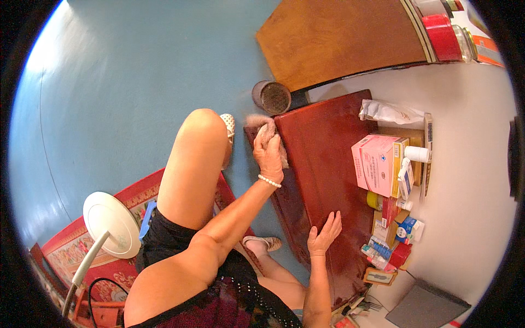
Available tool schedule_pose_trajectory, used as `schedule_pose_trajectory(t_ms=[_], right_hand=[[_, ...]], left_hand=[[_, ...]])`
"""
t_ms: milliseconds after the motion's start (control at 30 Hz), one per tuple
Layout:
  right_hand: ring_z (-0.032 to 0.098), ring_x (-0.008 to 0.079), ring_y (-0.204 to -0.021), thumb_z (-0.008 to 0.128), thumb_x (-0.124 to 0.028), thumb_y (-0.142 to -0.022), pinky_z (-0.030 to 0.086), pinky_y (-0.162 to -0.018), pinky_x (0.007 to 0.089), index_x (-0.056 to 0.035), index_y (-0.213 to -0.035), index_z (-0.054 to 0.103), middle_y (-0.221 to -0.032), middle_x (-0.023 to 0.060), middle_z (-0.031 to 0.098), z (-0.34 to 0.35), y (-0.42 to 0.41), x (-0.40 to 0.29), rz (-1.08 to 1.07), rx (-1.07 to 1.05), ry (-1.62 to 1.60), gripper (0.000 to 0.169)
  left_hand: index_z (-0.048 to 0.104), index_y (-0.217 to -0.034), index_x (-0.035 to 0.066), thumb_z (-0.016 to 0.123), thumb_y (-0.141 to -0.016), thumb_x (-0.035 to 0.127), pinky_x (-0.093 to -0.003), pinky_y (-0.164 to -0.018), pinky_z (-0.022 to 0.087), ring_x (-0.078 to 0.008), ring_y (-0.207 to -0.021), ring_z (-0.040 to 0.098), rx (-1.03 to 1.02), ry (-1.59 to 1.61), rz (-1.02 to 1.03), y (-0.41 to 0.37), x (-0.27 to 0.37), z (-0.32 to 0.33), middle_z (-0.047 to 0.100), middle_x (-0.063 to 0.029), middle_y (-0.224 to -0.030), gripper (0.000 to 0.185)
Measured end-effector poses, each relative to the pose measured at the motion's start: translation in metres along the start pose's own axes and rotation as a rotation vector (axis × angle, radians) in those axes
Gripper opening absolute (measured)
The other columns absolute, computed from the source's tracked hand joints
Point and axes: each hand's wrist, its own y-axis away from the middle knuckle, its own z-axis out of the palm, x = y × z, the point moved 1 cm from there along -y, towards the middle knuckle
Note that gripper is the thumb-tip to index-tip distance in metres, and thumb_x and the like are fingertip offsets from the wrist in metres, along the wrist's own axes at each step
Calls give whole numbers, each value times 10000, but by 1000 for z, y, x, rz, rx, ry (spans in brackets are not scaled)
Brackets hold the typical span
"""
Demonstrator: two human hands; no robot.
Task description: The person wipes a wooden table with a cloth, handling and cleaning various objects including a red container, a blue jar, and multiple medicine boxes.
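My left hand, with a bracelet of white beads on its wrist, grips a crumpled, pale pinkish-brown cloth. The cloth lies against the front edge of a glossy dark-red wooden cabinet, near its far left corner; its tip is blurred. My right hand rests palm down on the cabinet top close to the same edge. Its fingers are slightly spread and hold nothing. Below the top edge, the darker front face of the cabinet slopes away toward the floor.
Along the wall stand a pink carton, a white bottle, a plastic bag, several small boxes and a small frame. A round bin sits between the cabinet and a brown wooden table. A white fan is behind me, left.
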Motion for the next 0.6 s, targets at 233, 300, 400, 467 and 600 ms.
schedule_pose_trajectory(t_ms=[233, 300, 400, 467, 600], right_hand=[[314, 459, -1295, 341, -568, -924, 210, -1059, 594, 44, -1371, 337, -1438, 281, 306, 3, -1, 2, 28, -37, -33, 758], [317, 464, -1292, 336, -572, -925, 213, -1057, 594, 55, -1361, 346, -1432, 290, 308, 3, 4, 1, 41, -45, -35, 764], [331, 475, -1278, 314, -553, -939, 227, -1055, 573, 82, -1350, 354, -1421, 306, 318, 0, 0, -1, 17, -67, 2, 757], [336, 478, -1270, 294, -554, -948, 236, -1048, 570, 89, -1349, 350, -1422, 310, 313, 0, -2, 0, 3, -73, 21, 759], [338, 474, -1262, 282, -560, -952, 251, -1033, 572, 79, -1358, 337, -1423, 319, 298, 0, 6, 1, 26, -90, 39, 759]], left_hand=[[637, -1090, 44, 599, -852, 92, -378, -978, 391, -295, -1091, 537, -81, -542, 632, -45, -30, -15, 577, -137, -1183, 246], [678, -1000, 37, 571, -834, 109, -380, -952, 411, -309, -1036, 570, -129, -586, 624, -62, -29, -17, 640, -141, -1058, 210], [681, -970, -20, 548, -825, 81, -317, -879, 478, -237, -937, 634, -156, -621, 357, -115, -62, -56, 682, -130, -982, 221], [695, -1018, 26, 521, -823, 139, -317, -893, 469, -234, -982, 630, -213, -670, 196, -144, -82, -79, 688, -124, -1029, 285], [699, -1064, 74, 473, -815, 222, -313, -917, 454, -262, -1063, 614, -294, -884, -112, -177, -98, -100, 665, -115, -1137, 368]])
